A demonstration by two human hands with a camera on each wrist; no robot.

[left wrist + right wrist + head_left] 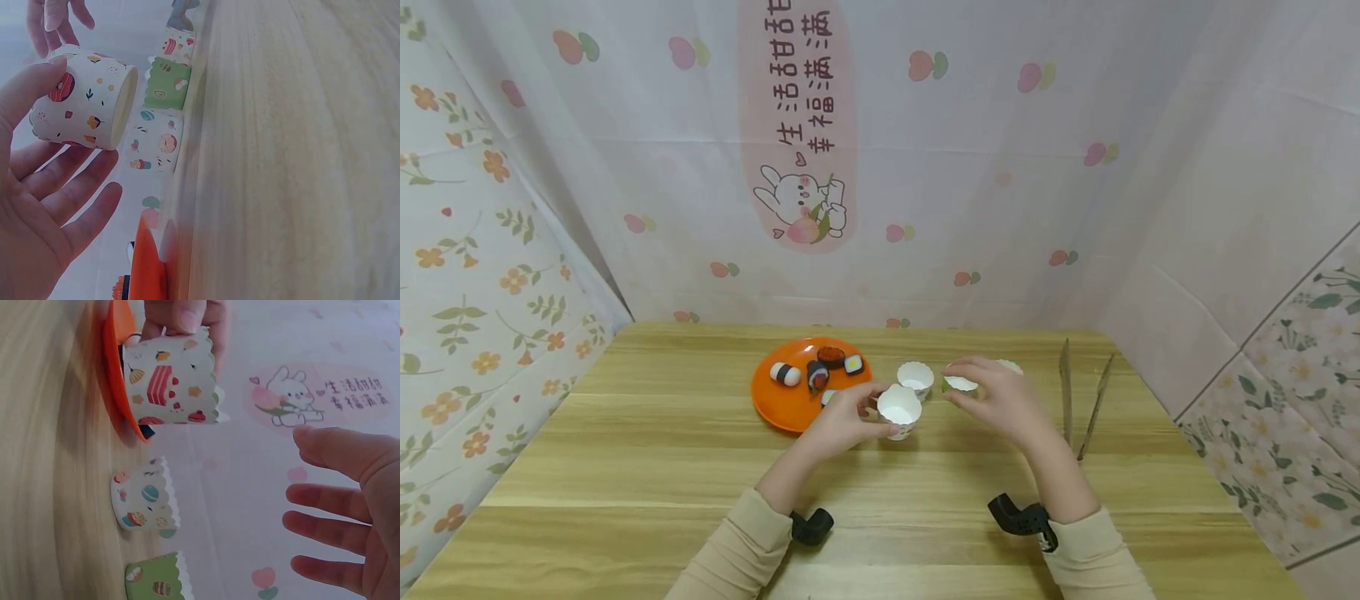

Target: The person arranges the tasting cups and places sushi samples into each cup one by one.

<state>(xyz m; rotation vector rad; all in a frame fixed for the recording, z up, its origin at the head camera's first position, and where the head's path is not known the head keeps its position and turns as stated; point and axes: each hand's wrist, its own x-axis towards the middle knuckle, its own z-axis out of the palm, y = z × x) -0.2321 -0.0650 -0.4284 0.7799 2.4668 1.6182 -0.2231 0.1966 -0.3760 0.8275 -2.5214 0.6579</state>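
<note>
My left hand point(842, 427) holds a white paper baking cup point(94, 106) printed with flowers and cakes, thumb on one side and fingers on the other. The cup is lifted above the table beside the orange plate. My right hand point(350, 487) hangs with fingers spread and nothing in its grasp. In the head view it is over the green baking cup point(960, 385); the right wrist view shows a gap between hand and cups. A second white cup point(147, 500) stands between the held cup and the green one. Another cup point(1010, 367) is partly hidden behind the right hand.
The orange plate point(769, 398) at left carries several sushi pieces point(817, 377), one partly hidden by the left hand. A brownish tool with two long prongs point(1066, 387) lies right of the right hand. Printed curtains point(925, 192) close off the table's back.
</note>
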